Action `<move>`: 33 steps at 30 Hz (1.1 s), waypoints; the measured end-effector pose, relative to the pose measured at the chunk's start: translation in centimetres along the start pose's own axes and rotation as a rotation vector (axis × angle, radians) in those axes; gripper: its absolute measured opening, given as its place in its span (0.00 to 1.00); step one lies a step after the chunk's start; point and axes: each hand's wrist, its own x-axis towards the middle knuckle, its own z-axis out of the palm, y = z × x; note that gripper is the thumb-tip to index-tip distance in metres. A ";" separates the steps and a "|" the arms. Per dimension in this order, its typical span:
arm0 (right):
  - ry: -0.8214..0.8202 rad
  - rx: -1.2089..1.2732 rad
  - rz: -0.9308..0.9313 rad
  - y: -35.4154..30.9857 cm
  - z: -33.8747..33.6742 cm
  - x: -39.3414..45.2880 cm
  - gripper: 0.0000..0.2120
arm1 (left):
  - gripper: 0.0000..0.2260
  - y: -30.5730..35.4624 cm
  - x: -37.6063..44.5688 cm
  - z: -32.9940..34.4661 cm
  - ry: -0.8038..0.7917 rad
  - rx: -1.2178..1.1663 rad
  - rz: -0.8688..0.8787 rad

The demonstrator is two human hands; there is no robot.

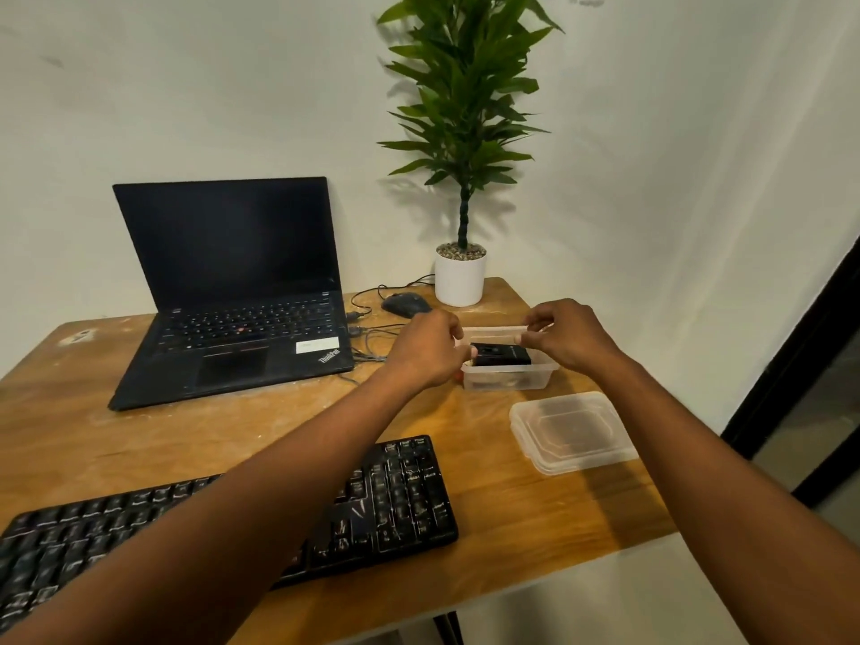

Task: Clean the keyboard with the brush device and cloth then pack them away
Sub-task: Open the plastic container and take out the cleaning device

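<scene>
Both hands — left hand (426,349), right hand (570,335) — pinch a pale strip, perhaps the cloth (491,329), stretched between them above the box (509,377) holding the brush device (500,355); keyboard (232,519) nearer. Lift evenly, avoid tipping the box.

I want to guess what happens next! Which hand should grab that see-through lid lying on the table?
Probably the right hand. The lid lies on the table's right side, just in front of that hand. The left hand is on the far side of the box.
</scene>
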 end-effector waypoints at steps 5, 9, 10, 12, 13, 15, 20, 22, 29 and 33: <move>-0.139 -0.037 -0.066 -0.3 1.4 2.0 0.20 | 0.25 -0.9 0.7 1.1 0.008 0.095 0.154; -0.264 -0.023 -0.087 0.3 1.8 3.4 0.21 | 0.32 -1.4 1.1 1.9 -0.044 0.216 0.248; -0.293 -0.026 -0.092 0.3 1.9 3.6 0.20 | 0.33 -1.6 1.2 2.1 -0.062 0.230 0.253; -0.338 -0.041 -0.100 0.4 2.0 4.0 0.19 | 0.33 -1.9 1.5 2.5 -0.078 0.233 0.262; -0.353 -0.049 -0.106 0.4 2.1 4.1 0.19 | 0.33 -2.1 1.6 2.7 -0.074 0.228 0.268; -0.385 -0.063 -0.121 0.4 2.1 4.4 0.19 | 0.33 -2.4 1.7 3.0 -0.061 0.213 0.276; -0.441 -0.148 -0.166 0.2 2.5 4.8 0.23 | 0.31 -2.9 1.8 3.7 -0.052 0.201 0.288; -0.432 -0.156 -0.170 0.0 2.6 4.8 0.23 | 0.31 -3.0 1.9 3.7 -0.050 0.205 0.294; -0.348 -0.176 -0.196 -0.2 2.6 4.2 0.26 | 0.31 -3.3 1.7 3.2 -0.026 0.213 0.222; -0.263 -0.135 -0.168 -0.5 2.1 3.7 0.30 | 0.32 -3.5 1.2 2.3 -0.012 0.229 0.198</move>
